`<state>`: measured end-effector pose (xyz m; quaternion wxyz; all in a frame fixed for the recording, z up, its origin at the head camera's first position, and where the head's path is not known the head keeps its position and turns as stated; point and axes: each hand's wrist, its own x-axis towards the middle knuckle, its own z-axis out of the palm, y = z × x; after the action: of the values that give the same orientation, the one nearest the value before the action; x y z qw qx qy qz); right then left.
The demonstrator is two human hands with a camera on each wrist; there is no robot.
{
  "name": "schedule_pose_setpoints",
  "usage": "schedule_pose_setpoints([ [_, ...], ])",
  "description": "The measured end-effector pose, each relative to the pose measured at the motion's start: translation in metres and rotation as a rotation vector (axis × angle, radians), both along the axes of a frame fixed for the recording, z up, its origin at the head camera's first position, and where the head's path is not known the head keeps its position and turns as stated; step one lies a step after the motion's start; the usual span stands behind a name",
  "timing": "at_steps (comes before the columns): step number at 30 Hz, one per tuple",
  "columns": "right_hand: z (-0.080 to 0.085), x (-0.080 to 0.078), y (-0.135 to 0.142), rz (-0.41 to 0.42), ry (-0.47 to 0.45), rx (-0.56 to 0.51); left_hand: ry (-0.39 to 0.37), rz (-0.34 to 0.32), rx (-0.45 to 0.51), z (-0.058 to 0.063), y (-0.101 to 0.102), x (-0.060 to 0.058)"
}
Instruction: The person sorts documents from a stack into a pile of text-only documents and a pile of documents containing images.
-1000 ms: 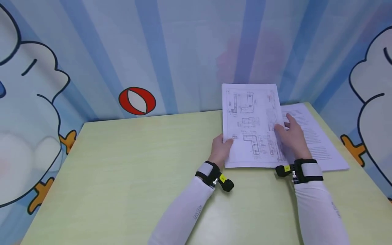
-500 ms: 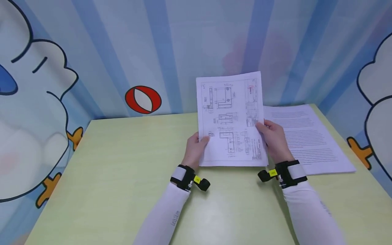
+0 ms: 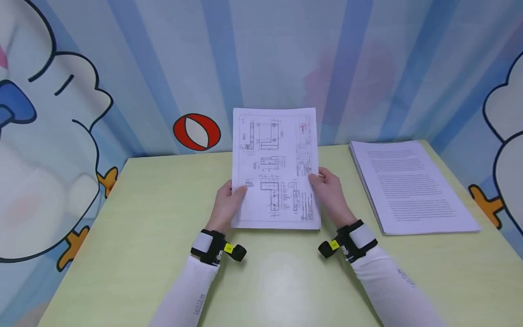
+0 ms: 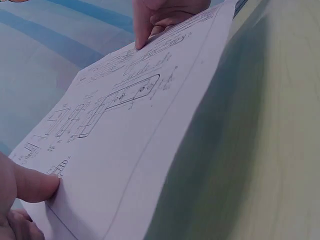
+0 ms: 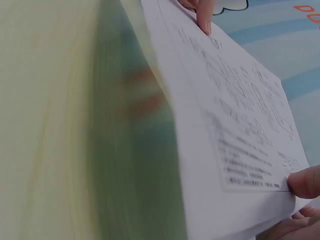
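Observation:
Both hands hold up a thin sheaf of white paper printed with technical drawings, tilted toward the head camera. At its left edge, my left hand pinches it, thumb on the front and fingers behind. My right hand grips the right edge the same way. In the left wrist view the left thumb presses near a small drawing, and the sheaf stands off the table. The right wrist view shows the right thumb on the front of the sheaf, with fingers partly hidden behind.
A thicker stack of text-printed paper lies on the right of the pale yellow-green table. A blue striped curtain with cartoon figures hangs behind the table's far edge. Each wrist wears a black strap with a small camera.
Both hands have carried the drawing sheaf leftward, away from the text stack, which is now uncovered. The right hand has shifted its hold to the sheaf's right edge.

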<state>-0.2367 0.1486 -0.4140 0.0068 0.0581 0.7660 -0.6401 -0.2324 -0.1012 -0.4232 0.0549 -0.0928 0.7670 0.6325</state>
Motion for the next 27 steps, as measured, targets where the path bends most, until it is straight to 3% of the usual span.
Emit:
schedule_pose_setpoints([
  [5, 0.003, 0.005, -0.029, 0.091, -0.017, -0.065, 0.006, 0.033, -0.014, 0.007, -0.017, 0.004],
  [10, 0.002, 0.000, -0.052, 0.121, -0.034, -0.067, 0.064, 0.042, -0.076, 0.019, -0.034, 0.007],
  [14, -0.001, -0.007, -0.071, 0.130, -0.051, -0.053, 0.101, 0.063, -0.151, 0.022, -0.056, 0.011],
  [27, -0.013, -0.012, -0.130, 0.201, -0.088, -0.036, -0.012, 0.119, -0.324, 0.016, -0.124, 0.025],
])
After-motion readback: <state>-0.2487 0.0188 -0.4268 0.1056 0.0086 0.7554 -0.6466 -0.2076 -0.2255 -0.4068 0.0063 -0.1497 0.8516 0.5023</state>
